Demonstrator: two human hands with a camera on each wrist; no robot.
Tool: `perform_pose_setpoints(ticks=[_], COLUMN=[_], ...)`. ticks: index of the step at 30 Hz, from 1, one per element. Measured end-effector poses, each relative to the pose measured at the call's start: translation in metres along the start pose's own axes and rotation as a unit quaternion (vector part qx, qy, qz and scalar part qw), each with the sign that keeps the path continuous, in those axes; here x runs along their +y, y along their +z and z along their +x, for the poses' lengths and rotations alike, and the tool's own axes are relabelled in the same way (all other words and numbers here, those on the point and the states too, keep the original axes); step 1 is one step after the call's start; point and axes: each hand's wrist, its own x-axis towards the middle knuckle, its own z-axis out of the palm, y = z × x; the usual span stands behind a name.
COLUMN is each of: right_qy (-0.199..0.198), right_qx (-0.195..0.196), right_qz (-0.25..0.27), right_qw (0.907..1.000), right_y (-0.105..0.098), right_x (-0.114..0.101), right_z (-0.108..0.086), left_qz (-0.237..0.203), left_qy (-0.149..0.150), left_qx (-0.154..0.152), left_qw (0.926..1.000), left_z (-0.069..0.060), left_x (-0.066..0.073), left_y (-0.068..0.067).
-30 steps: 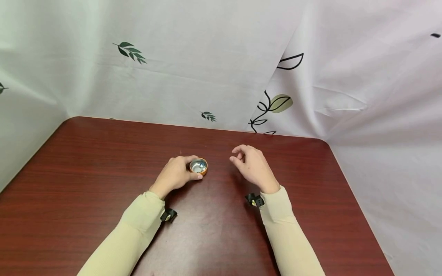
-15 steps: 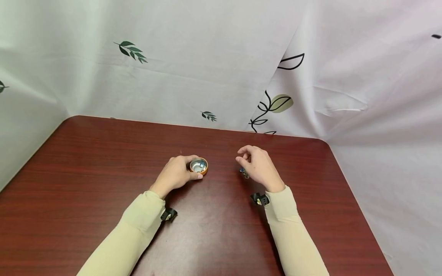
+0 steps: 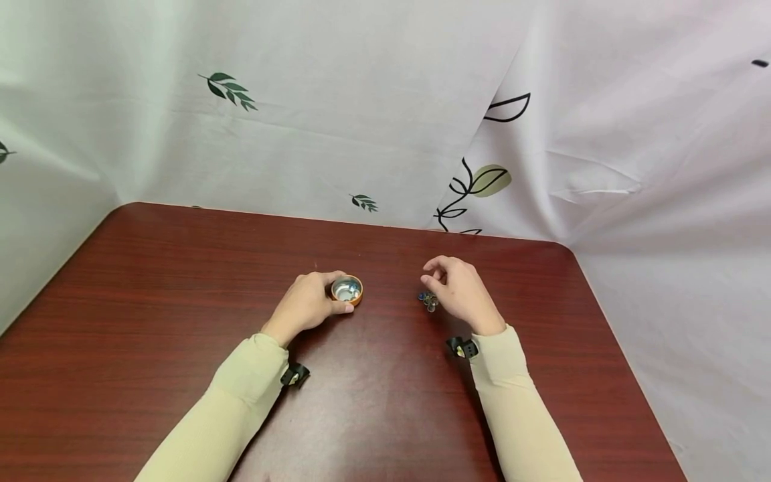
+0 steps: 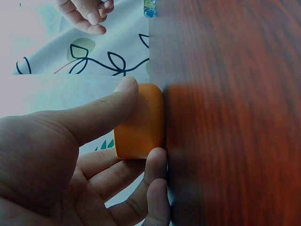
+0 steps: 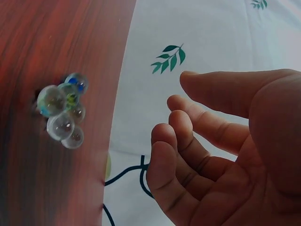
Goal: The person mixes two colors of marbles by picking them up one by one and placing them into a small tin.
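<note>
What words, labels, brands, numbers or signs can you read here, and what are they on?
None can be read.
The orange cup and clear marbles show no lettering; the cloth backdrop shows only leaf and stem prints.
Any marks on the black wrist devices are too small to read.

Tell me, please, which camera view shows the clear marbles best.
The right wrist view: the clear marbles appear largest there, individual ones distinguishable in their cluster. The head view shows them small, near the right hand; the left wrist view catches some at its top edge.
</note>
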Motion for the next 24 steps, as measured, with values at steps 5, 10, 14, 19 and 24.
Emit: perform_pose_setpoints(ticks=[5,10,14,19,24], right_qy=[-0.005,-0.007,-0.004,-0.003,-0.007], right_qx=[0.001,-0.002,-0.009,-0.016,-0.017], right_qz=[-0.006,-0.01,-0.012,-0.015,-0.021], right_qw=[1.0,0.9999,0.9999,0.9997,0.9996], right_y=[0.0,-0.001,-0.001,0.0,0.001], right_x=[0.006,0.012,0.017,0.024,0.028], right_z=[0.0,0.001,0.001,-0.001,-0.001], left_qz=[-0.002,0.001,0.0,0.001,0.002], left_qy=[-0.002,-0.002,-0.003,-0.002,0.0], left_qx=[0.0,0.003,0.003,0.002,0.004], left_qw=[1.0,1.0,1.0,1.0,1.0], left_z=[0.0,0.0,0.0,0.001,0.001], left_x=[0.0,-0.001,-0.002,-0.003,-0.002], left_y=[0.0,0.0,0.001,0.002,0.002])
